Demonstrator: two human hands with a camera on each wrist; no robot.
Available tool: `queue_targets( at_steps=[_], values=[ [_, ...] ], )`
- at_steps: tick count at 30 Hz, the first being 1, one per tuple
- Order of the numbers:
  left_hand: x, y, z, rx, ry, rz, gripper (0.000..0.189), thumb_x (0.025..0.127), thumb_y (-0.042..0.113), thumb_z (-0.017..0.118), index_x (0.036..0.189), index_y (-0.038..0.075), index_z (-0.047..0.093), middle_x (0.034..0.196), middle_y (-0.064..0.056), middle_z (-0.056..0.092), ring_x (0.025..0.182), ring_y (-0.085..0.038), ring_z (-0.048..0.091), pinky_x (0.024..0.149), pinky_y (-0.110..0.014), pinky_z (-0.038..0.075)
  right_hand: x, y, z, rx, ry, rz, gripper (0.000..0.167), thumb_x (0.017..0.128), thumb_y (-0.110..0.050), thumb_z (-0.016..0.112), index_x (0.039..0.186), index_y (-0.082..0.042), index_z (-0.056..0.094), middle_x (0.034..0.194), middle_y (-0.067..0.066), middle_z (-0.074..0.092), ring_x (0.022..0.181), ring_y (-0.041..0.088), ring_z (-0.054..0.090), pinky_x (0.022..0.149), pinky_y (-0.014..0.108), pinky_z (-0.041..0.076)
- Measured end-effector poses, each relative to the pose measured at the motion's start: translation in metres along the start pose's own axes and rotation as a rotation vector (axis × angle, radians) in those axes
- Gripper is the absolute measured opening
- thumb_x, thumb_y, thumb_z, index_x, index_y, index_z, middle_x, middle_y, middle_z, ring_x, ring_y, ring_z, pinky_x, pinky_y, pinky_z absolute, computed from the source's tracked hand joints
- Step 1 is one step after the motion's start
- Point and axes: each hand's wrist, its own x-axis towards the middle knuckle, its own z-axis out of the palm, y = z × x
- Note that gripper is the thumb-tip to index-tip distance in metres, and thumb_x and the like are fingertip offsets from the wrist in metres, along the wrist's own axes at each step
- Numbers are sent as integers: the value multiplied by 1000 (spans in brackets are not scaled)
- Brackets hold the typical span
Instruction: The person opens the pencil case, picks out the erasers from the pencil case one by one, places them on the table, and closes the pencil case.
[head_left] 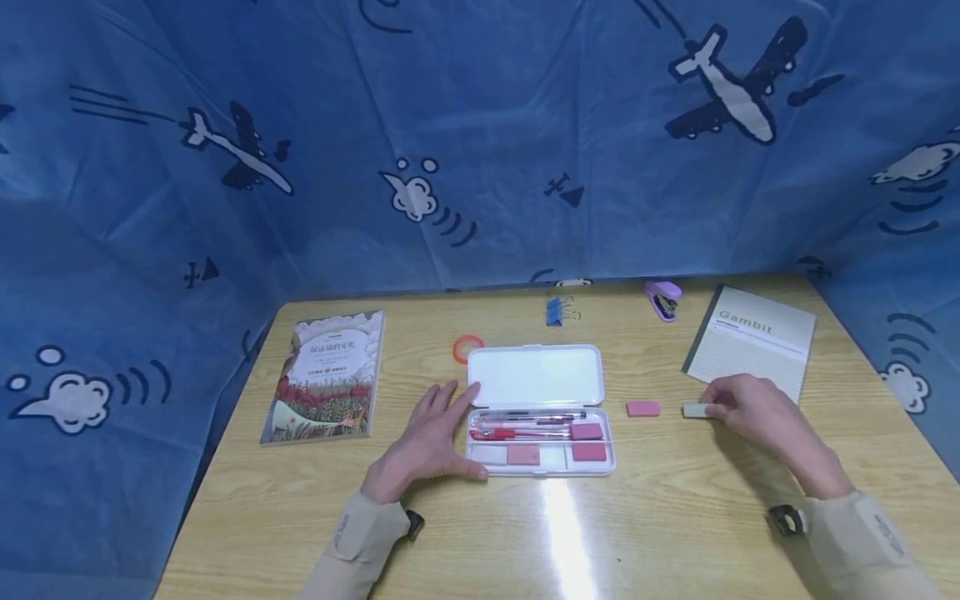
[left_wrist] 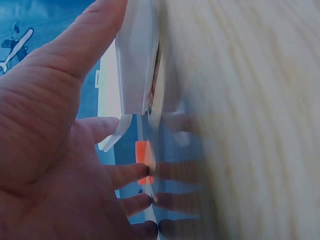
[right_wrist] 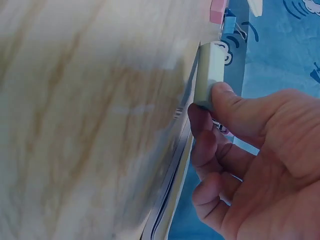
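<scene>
A white pencil case (head_left: 534, 377) lies on the table with its lid folded back. Pens (head_left: 525, 433) and pink erasers (head_left: 589, 452) sit in its compartments. My left hand (head_left: 429, 437) spreads around the case's left end, thumb at the front corner and index finger at the lid's edge; in the left wrist view the thumb (left_wrist: 85, 42) lies along the white case wall. To the right, my right hand (head_left: 757, 414) pinches a pale grey-green eraser (right_wrist: 210, 72) by one end between thumb and fingertips, close over the table. Another pink eraser (head_left: 642, 408) lies between the case and that hand.
A storybook (head_left: 326, 375) lies at the left and a Gambit notebook (head_left: 757, 337) at the right, just behind my right hand. Behind the case are an orange-red tape ring (head_left: 459, 348), a blue binder clip (head_left: 554, 312) and a purple stapler (head_left: 663, 298). Blue patterned cloth (head_left: 480, 167) borders the table.
</scene>
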Motion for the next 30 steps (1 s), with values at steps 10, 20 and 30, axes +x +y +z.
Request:
queue_targets(
  at_steps=[10, 20, 30],
  values=[
    [1, -1, 0, 4, -5, -2, 132, 58, 59, 93, 163, 33, 19, 171, -16, 12, 157, -45, 3, 125, -66, 11, 5, -1, 1, -20, 3, 5, 3, 86, -14, 78, 85, -11, 77, 82, 5, 77, 73, 21, 65, 66, 43, 52],
    [1, 2, -1, 4, -6, -9, 131, 57, 59, 94, 163, 33, 20, 171, -16, 12, 157, -44, 3, 125, -66, 11, 9, -1, -2, -39, 4, -16, 4, 83, -13, 80, 83, -10, 77, 81, 5, 77, 76, 22, 68, 72, 49, 54],
    [0, 3, -1, 2, -5, -11, 131, 58, 58, 94, 163, 32, 21, 171, -16, 13, 157, -44, 4, 125, -66, 11, 13, -3, -4, -52, 3, -2, 4, 81, -11, 79, 81, -12, 75, 80, 5, 76, 76, 27, 69, 71, 51, 54]
  ],
)
